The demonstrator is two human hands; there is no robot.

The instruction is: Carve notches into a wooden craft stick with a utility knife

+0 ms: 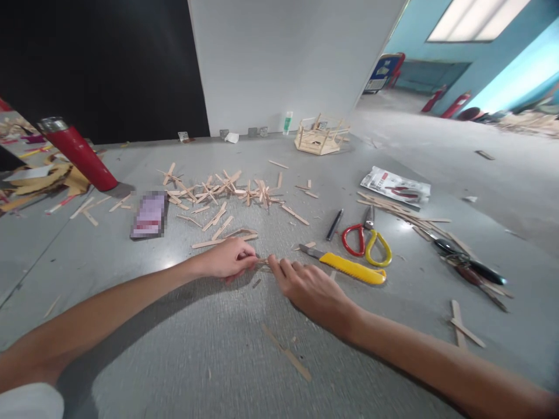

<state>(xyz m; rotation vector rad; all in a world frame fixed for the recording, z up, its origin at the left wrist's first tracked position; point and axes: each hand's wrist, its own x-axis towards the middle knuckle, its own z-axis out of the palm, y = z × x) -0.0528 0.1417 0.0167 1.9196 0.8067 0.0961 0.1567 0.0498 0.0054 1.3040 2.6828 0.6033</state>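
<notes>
Wooden stick [263, 261], seemingly in left hand [230, 258] and right hand [311, 286], packet [395, 186] (print illegible)

Bright, cool indoor light; slightly soft picture.
The window [478, 20] is blown out; glare spots the grey surface [174, 372] beside the left arm [131, 299], whose shadow reaches the near left corner; the blue wall [524, 67] looks smeared, stretched.

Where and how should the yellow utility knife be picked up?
Best grip the yellow utility knife around mid-handle, coming from above with thumb and fingers across its narrow width. It lies flat, its blade bare at the left end, so fingers should stay off that end. The red-and-yellow-handled scissors lie close along its far side, leaving probably little room there.
</notes>
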